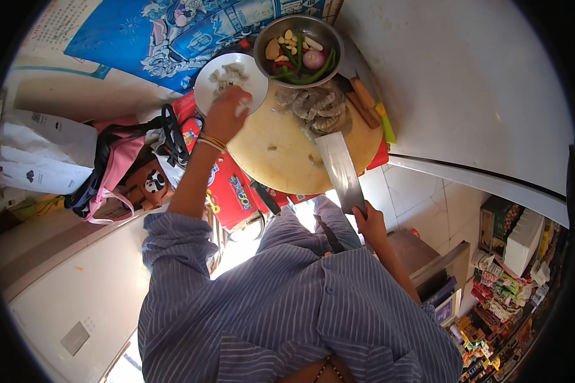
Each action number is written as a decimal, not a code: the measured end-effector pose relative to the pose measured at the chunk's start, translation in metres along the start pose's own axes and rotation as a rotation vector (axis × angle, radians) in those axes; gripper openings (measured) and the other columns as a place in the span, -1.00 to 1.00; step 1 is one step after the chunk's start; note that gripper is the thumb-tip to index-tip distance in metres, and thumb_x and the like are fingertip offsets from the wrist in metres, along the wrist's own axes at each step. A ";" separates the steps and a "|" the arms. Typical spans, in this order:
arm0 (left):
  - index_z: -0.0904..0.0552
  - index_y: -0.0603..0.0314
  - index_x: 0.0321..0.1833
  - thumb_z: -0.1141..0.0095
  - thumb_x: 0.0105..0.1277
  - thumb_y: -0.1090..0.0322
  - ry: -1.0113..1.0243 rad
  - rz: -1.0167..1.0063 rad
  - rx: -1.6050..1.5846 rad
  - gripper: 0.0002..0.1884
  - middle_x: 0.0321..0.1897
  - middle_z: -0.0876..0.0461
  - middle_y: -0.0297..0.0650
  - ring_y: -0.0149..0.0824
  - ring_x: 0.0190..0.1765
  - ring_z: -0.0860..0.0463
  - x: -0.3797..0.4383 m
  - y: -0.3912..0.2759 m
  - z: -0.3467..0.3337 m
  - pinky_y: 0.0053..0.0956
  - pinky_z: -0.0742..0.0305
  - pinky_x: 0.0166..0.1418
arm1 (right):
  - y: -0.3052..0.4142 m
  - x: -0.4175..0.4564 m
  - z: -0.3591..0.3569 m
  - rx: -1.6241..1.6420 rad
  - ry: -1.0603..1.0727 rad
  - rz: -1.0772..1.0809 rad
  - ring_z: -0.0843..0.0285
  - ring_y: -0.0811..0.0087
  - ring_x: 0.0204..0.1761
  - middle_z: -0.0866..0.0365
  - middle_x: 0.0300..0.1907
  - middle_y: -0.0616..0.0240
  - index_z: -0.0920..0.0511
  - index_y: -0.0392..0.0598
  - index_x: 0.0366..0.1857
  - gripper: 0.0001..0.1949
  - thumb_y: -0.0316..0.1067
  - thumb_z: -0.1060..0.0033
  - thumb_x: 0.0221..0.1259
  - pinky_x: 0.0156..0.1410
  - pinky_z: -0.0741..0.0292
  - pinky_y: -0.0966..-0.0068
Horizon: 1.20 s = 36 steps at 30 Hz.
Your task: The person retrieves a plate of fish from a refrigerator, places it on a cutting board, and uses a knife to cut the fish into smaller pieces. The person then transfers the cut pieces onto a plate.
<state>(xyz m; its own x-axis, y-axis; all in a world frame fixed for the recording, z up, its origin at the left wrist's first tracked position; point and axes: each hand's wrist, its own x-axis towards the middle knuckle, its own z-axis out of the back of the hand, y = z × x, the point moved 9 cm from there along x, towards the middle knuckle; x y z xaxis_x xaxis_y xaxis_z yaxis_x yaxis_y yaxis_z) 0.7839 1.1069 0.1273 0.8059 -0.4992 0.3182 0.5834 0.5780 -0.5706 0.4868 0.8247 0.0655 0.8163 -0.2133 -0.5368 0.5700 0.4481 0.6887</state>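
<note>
My left hand (228,111) is over the near part of a white plate (206,79) that bears pieces of shrimp (235,73); whether its fingers hold a piece cannot be told. My right hand (372,224) grips the handle of a cleaver (340,167), whose broad blade points away from me over the right edge of a round cutting board (254,153). A heap of grey raw shrimp (321,107) lies on the board's far right part, with small bits nearer me. Behind it a steel bowl (260,45) holds green and red peppers, garlic, ginger and a peeled onion.
Wooden-handled knives (364,103) and a yellow-green handled tool (386,125) lie right of the shrimp. A black-handled knife (266,196) sits by the board's near left edge. Pink and black straps (117,163) and a white bag (52,148) are at left; a white panel (450,95) stands at right.
</note>
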 end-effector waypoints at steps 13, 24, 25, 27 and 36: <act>-0.58 0.13 -0.34 -0.19 0.03 0.40 0.361 0.122 0.194 -0.87 -0.37 -0.55 -0.21 -0.12 -0.18 -0.59 -0.101 -0.017 -0.104 -0.22 -0.52 -0.12 | 0.006 0.007 -0.001 -0.064 0.009 0.049 -0.53 0.33 -0.71 -0.56 -0.64 0.09 -0.47 -0.30 -0.31 -0.73 -0.23 -0.11 0.33 -0.56 -0.41 0.39; -0.60 0.16 -0.12 -0.17 0.06 0.53 -0.007 0.315 0.003 -0.71 -0.09 -0.59 -0.14 -0.08 0.04 -0.56 -0.186 -0.010 -0.032 -0.25 -0.48 0.11 | -0.006 0.005 0.008 -0.118 -0.110 0.101 -0.61 0.07 -0.58 -0.60 -0.57 -0.05 -0.50 -0.29 -0.28 -0.70 -0.18 -0.10 0.31 -0.46 -0.47 0.27; -0.60 0.14 -0.11 -0.18 0.04 0.52 0.018 0.245 0.005 -0.70 -0.08 -0.59 -0.16 -0.09 0.06 -0.55 -0.170 -0.032 -0.047 -0.24 -0.47 0.14 | -0.013 0.006 0.010 -0.144 -0.155 0.137 -0.62 0.05 -0.55 -0.60 -0.56 -0.05 -0.50 -0.28 -0.28 -0.70 -0.17 -0.09 0.31 -0.44 -0.48 0.25; -0.62 0.11 -0.10 -0.18 0.00 0.50 0.115 0.044 0.020 -0.67 -0.05 -0.59 -0.20 -0.11 0.10 -0.52 -0.139 -0.075 -0.086 -0.24 -0.43 0.18 | -0.015 0.005 0.015 -0.168 -0.177 0.119 -0.63 0.00 -0.49 -0.62 -0.52 -0.06 -0.50 -0.27 -0.28 -0.70 -0.17 -0.09 0.31 -0.40 -0.50 0.23; -0.63 0.04 -0.18 -0.21 0.04 0.34 0.253 -0.117 0.218 -0.76 -0.18 -0.55 -0.32 -0.23 0.04 -0.49 -0.105 -0.095 -0.163 -0.30 -0.34 0.24 | 0.010 0.001 0.024 -0.314 -0.190 0.181 -0.63 -0.02 -0.41 -0.65 -0.47 0.03 -0.48 -0.17 -0.33 -0.78 -0.22 -0.14 0.27 -0.34 -0.52 0.15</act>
<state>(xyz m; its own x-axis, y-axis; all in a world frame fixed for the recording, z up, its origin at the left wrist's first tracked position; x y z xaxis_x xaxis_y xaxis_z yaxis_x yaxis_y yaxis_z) 0.6273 0.9999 0.0245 0.6975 -0.6987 0.1590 0.7003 0.6179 -0.3574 0.4962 0.8084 0.0835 0.9202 -0.2503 -0.3012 0.3837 0.7299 0.5658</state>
